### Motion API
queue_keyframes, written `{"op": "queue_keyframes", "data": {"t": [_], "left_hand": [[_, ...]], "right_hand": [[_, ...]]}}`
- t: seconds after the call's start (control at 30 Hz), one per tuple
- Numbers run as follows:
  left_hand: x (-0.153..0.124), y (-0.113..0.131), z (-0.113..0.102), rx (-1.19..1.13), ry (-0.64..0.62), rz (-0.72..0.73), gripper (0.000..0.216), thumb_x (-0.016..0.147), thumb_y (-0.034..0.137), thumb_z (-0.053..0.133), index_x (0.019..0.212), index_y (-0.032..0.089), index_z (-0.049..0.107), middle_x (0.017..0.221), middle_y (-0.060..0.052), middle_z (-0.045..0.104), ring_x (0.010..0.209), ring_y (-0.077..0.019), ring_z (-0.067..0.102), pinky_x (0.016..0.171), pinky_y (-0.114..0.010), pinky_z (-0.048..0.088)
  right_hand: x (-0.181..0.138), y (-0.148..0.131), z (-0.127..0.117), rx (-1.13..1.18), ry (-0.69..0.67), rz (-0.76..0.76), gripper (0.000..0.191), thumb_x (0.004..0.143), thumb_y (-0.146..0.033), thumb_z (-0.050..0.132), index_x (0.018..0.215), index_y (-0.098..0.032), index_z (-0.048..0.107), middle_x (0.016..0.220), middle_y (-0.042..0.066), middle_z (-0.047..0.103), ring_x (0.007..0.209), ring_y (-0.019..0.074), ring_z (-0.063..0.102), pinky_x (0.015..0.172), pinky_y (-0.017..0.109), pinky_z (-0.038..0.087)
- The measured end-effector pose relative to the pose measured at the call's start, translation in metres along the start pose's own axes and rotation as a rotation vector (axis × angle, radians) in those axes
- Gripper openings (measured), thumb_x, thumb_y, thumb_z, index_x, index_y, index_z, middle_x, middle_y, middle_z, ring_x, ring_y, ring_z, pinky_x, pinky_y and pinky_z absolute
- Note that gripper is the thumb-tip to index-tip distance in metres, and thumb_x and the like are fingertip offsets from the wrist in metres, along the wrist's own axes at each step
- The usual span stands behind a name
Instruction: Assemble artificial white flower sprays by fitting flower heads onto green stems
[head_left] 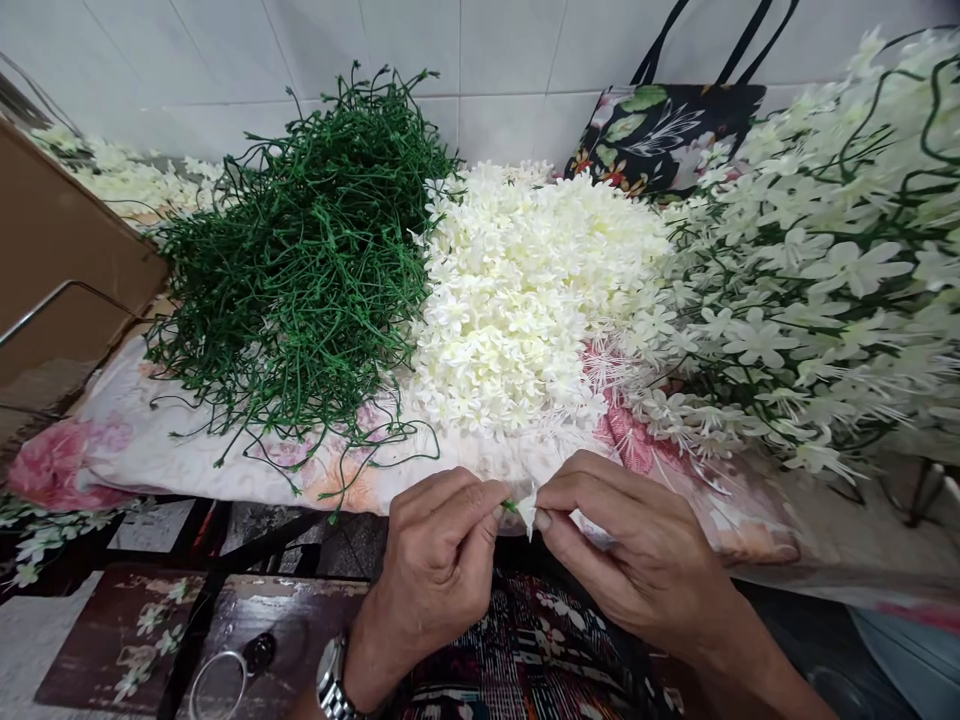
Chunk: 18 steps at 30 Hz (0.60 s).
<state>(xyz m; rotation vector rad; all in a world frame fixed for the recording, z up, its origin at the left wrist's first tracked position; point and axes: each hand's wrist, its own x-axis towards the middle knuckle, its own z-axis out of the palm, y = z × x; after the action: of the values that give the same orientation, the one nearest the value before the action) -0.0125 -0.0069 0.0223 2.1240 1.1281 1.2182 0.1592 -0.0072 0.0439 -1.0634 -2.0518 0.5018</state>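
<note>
My left hand (450, 540) is closed in a pinch on a thin green plastic stem (509, 506), whose tip pokes out past the fingers. Opposite it, my right hand (622, 540) pinches a small white artificial flower (528, 515). The stem tip and the flower meet between the two hands, just over the table's front edge. Behind my left hand rises a tangled heap of green stems (315, 240). Straight ahead of the hands lies a pile of loose white flower heads (517, 300).
Assembled white flower sprays (787, 300) crowd the right side. A floral cloth (225, 465) covers the table. A cardboard box (67, 280) stands at the left, and a black floral bag (667, 140) leans on the tiled wall. Below left is a brown stool (285, 620).
</note>
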Motion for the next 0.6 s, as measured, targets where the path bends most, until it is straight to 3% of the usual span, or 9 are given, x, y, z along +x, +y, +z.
{"op": "queue_keyframes", "data": {"t": [0.27,0.6], "left_hand": [[0.002,-0.002,0.002,0.158,-0.064,0.087,0.021,0.077,0.000,0.046,0.080,0.012,0.063,0.061,-0.003,0.057,0.056,-0.0134,0.049,0.053,-0.026,0.041],[0.006,-0.011,0.013,0.157,-0.134,0.091,0.026,0.077,0.001,0.041,0.066,0.014,0.059,0.053,0.002,0.043,0.049,-0.0110,0.040,0.046,-0.023,0.031]], "right_hand": [[-0.003,0.005,0.003,-0.074,-0.042,-0.028,0.017,0.086,-0.008,0.047,0.074,-0.015,0.056,0.064,0.002,0.053,0.059,0.0116,0.048,0.054,0.024,0.039],[-0.010,0.022,0.011,0.024,-0.071,0.038,0.016,0.087,-0.008,0.045,0.079,-0.017,0.056,0.067,0.002,0.054,0.060,0.0111,0.049,0.053,0.023,0.040]]}}
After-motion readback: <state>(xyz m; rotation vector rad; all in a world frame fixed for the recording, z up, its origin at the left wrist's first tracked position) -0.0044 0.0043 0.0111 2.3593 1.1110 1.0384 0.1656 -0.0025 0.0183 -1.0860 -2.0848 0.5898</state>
